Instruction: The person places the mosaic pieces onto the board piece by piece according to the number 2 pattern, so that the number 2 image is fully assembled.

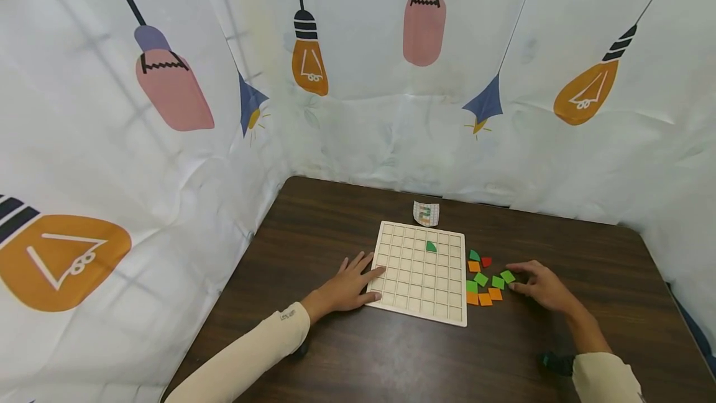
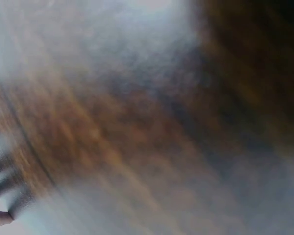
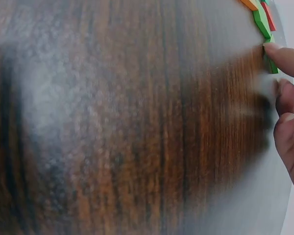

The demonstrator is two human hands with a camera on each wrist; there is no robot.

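In the head view my left hand (image 1: 349, 285) lies with fingers spread over the left edge of a pale gridded board (image 1: 398, 277). A green quarter-circle piece (image 1: 431, 246) sits in one cell near the board's top. Right of the board, my right hand (image 1: 541, 285) has thumb and index finger at opposite sides of a light green square tile (image 1: 507, 276), pinching it at the table. The right wrist view shows a fingertip at the edge of that green tile (image 3: 271, 61), with other fingers curled. Only the left hand's fingertips (image 2: 1, 218) appear in the left wrist view.
Beside the board lie orange squares (image 1: 485, 299), more light green squares (image 1: 481, 279), a red piece (image 1: 486, 262) and another dark green quarter-circle (image 1: 474, 255). A small printed pattern card (image 1: 426, 214) stands behind the board on the dark wooden table (image 1: 335, 216). A patterned curtain (image 1: 358, 135) hangs behind.
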